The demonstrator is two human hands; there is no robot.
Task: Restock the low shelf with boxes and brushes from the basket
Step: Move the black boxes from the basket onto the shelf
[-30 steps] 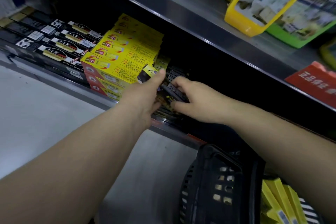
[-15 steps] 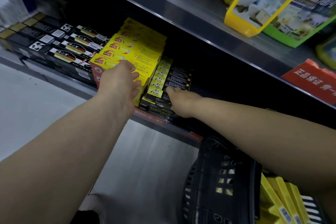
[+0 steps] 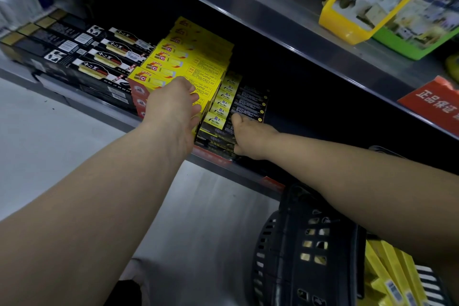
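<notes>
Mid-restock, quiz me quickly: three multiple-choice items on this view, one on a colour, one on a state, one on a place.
1. The basket is: A red; B black; C white.
2. The basket: A is empty; B lies upside down; C holds yellow packs.
3. The left hand rests on: A the basket; B the yellow packs; C the yellow boxes.
Key: 1 B, its mesh wall is dark; 2 C, packs show inside it; 3 C, its fingers lie across that stack.
</notes>
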